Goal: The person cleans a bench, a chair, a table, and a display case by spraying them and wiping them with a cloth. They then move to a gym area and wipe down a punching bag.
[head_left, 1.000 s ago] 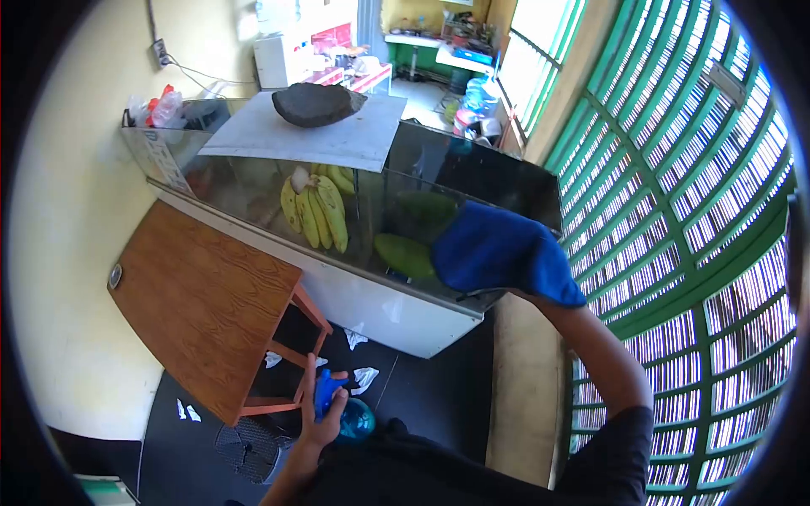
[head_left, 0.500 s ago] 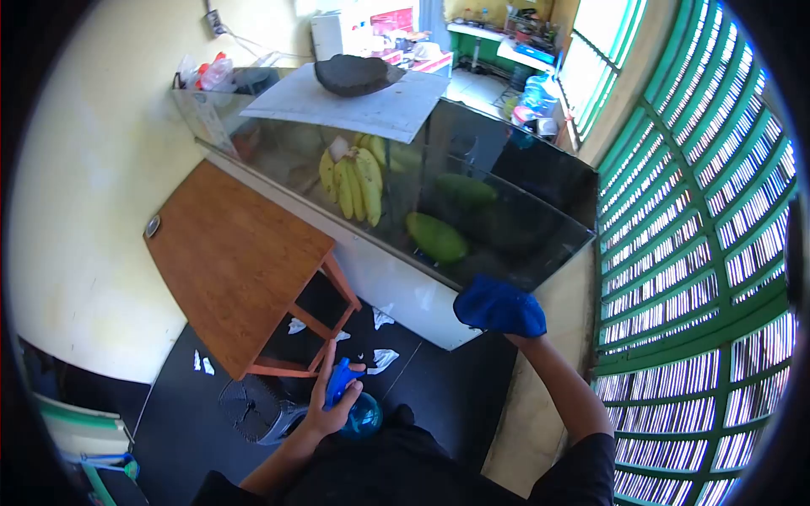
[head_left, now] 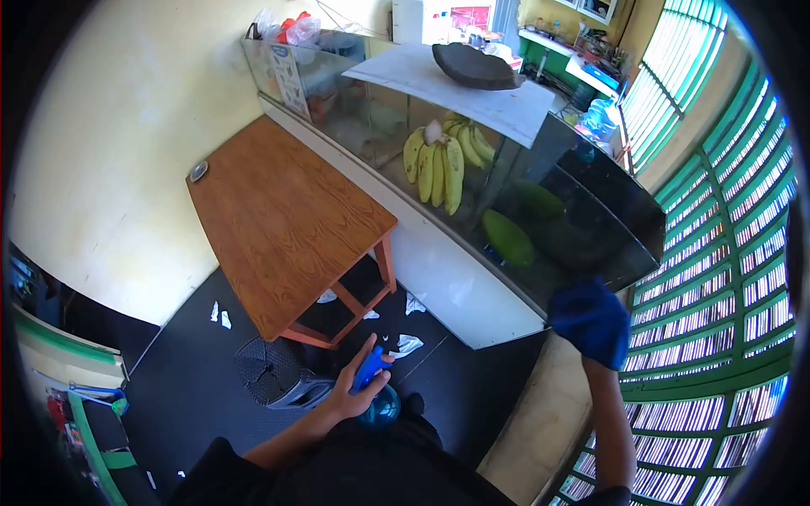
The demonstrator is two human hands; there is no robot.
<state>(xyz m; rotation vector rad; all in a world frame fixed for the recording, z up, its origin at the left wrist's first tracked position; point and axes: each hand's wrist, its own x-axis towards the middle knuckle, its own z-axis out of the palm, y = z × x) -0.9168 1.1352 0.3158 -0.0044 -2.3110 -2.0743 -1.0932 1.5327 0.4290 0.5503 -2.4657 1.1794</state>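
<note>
My left hand [head_left: 359,384] is closed around a spray bottle with a blue trigger head [head_left: 369,369] and a clear teal body [head_left: 382,408], held low before my body. My right hand is hidden by a blue cloth [head_left: 591,323], which it holds at the lower right end of the glass display case [head_left: 371,160]. The cloth overlaps the edge of the glass in this view. Behind the glass are yellow bananas [head_left: 436,173] and green, oblong fruits [head_left: 508,237].
A brown wooden table [head_left: 287,219] stands against the case. A white board [head_left: 447,84] bearing a dark stone bowl [head_left: 477,67] lies on top. White scraps [head_left: 407,346] and a dark woven basket [head_left: 268,371] are on the black floor. Green window bars [head_left: 717,253] rise at the right.
The view has turned left, so the case and table sit farther right in it. My right hand with the cloth has shifted right, and the cloth is bunched differently. My left hand keeps the spray bottle.
</note>
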